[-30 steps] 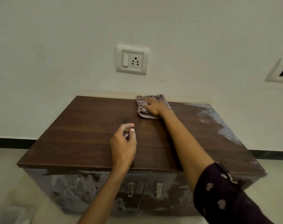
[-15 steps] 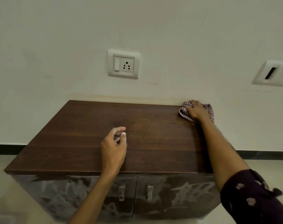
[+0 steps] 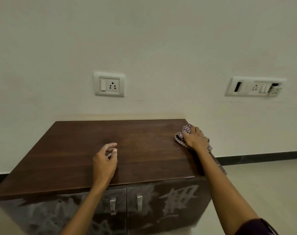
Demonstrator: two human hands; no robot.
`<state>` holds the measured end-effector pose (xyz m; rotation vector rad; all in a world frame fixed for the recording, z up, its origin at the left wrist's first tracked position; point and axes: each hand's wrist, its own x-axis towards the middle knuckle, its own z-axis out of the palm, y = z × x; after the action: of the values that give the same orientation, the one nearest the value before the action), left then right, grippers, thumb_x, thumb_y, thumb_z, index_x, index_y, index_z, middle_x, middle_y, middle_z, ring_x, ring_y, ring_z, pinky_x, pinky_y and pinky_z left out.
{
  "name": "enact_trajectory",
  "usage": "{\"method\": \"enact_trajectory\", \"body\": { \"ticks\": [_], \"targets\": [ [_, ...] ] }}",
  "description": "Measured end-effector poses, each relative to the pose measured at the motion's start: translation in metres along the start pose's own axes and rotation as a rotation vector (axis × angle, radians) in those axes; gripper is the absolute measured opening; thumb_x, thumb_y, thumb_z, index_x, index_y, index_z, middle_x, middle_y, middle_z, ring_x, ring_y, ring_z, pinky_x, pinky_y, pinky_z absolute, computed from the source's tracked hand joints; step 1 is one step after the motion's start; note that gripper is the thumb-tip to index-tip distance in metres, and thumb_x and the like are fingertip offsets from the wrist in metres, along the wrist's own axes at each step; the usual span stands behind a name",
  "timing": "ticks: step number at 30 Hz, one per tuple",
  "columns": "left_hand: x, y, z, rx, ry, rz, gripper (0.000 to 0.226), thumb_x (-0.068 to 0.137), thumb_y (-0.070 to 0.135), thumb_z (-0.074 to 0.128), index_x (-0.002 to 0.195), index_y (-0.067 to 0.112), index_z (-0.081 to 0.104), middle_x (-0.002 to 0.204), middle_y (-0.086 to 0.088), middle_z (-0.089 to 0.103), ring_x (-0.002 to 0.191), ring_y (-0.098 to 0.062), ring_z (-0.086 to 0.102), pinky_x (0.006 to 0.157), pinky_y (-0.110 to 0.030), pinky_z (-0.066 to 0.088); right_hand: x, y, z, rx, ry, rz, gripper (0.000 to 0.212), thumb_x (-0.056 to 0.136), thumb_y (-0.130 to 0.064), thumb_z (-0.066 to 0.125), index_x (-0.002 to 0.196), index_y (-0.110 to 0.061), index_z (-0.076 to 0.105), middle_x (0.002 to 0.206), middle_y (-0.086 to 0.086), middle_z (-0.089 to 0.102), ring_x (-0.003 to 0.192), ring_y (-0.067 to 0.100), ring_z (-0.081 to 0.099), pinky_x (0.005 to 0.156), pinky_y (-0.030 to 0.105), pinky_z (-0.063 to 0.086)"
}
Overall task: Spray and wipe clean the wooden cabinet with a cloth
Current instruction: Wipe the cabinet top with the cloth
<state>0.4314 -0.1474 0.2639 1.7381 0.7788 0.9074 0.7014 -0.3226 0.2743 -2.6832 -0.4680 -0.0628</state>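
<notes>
Wooden cabinet (image 3: 127,155) doors closed | right hand (image 3: 194,139) grips checked cloth (image 3: 180,138) | left hand (image 3: 104,162) loosely curled, empty

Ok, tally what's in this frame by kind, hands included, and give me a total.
Wooden cabinet: 1
Cabinet door handles: 2
Checked cloth: 1
Hands, left hand and right hand: 2
Wall socket plates: 2
Total: 8
</notes>
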Motion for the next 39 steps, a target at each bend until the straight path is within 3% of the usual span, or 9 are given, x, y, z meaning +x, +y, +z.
{"method": "enact_trajectory", "body": {
  "ticks": [9,17,20,26,28,30,34,36,39],
  "targets": [
    [-0.005,0.005,0.002,0.045,-0.008,0.045,0.024,0.089,0.004,0.052,0.110,0.007,0.062,0.108,-0.016,0.066,0.100,-0.026,0.062,0.083,-0.029,0.048,-0.133,0.007,-0.011,-0.078,0.008,-0.034,0.059,0.090,-0.045,0.031,0.142,-0.017,0.026,0.152,0.005,0.026,0.138,0.021,0.026,0.114,0.047,0.018],
    [-0.008,0.008,0.001,0.065,0.019,0.099,0.024,0.089,0.004,0.051,0.109,0.007,0.062,0.109,-0.012,0.066,0.093,-0.017,0.058,0.082,-0.028,0.046,-0.179,-0.115,0.029,0.043,-0.261,-0.656,0.053,0.090,-0.044,0.034,0.138,-0.022,0.031,0.147,0.002,0.034,0.136,0.018,0.030,0.113,0.049,0.013],
    [-0.009,0.007,-0.001,0.020,0.037,0.089,0.023,0.090,0.003,0.049,0.108,0.008,0.062,0.110,-0.012,0.065,0.100,-0.021,0.060,0.088,-0.030,0.047,-0.157,-0.079,0.022,0.024,-0.217,-0.607,0.052,0.091,-0.046,0.033,0.139,-0.029,0.030,0.149,-0.002,0.031,0.135,0.015,0.032,0.113,0.047,0.014],
    [-0.012,0.008,0.001,0.027,-0.010,0.135,0.023,0.090,0.004,0.050,0.108,0.011,0.061,0.112,-0.011,0.064,0.105,-0.023,0.060,0.078,-0.020,0.046,-0.090,0.002,-0.016,-0.106,-0.093,-0.048,0.057,0.093,-0.046,0.029,0.144,-0.021,0.024,0.154,0.003,0.022,0.140,0.020,0.022,0.114,0.048,0.011],
    [-0.012,0.009,0.001,0.035,-0.023,0.138,0.022,0.090,0.005,0.050,0.107,0.011,0.062,0.112,-0.011,0.064,0.105,-0.023,0.061,0.083,-0.025,0.048,-0.098,-0.018,-0.004,-0.153,-0.104,-0.103,0.060,0.093,-0.047,0.027,0.145,-0.018,0.020,0.155,0.005,0.018,0.142,0.021,0.018,0.115,0.049,0.009],
    [-0.013,0.010,0.001,0.031,-0.017,0.146,0.021,0.090,0.004,0.050,0.105,0.011,0.062,0.110,-0.010,0.065,0.103,-0.021,0.061,0.086,-0.027,0.049,-0.115,-0.056,0.018,-0.118,-0.153,-0.323,0.060,0.093,-0.049,0.028,0.146,-0.021,0.018,0.156,0.002,0.016,0.143,0.018,0.016,0.116,0.048,0.006],
    [-0.012,0.008,0.002,0.057,0.031,0.177,0.023,0.089,0.003,0.050,0.107,0.009,0.063,0.110,-0.007,0.065,0.097,-0.015,0.060,0.076,-0.013,0.045,-0.123,-0.136,0.042,-0.031,-0.338,-0.707,0.055,0.093,-0.044,0.035,0.143,-0.025,0.026,0.153,0.002,0.025,0.140,0.018,0.024,0.114,0.049,0.008],
    [-0.011,0.006,0.001,0.033,0.045,0.158,0.023,0.089,0.004,0.051,0.107,0.012,0.063,0.111,-0.007,0.065,0.097,-0.015,0.060,0.073,-0.011,0.045,-0.102,-0.143,0.039,-0.014,-0.379,-0.740,0.052,0.093,-0.042,0.038,0.142,-0.027,0.028,0.152,0.001,0.029,0.138,0.019,0.028,0.114,0.047,0.011],
    [-0.008,0.005,0.001,-0.009,0.045,0.118,0.022,0.090,0.005,0.051,0.106,0.015,0.062,0.114,-0.008,0.063,0.105,-0.021,0.060,0.082,-0.022,0.048,-0.054,-0.104,0.028,-0.016,-0.299,-0.562,0.054,0.094,-0.043,0.038,0.144,-0.026,0.028,0.153,0.001,0.028,0.138,0.019,0.029,0.114,0.045,0.016]
  ]
}}
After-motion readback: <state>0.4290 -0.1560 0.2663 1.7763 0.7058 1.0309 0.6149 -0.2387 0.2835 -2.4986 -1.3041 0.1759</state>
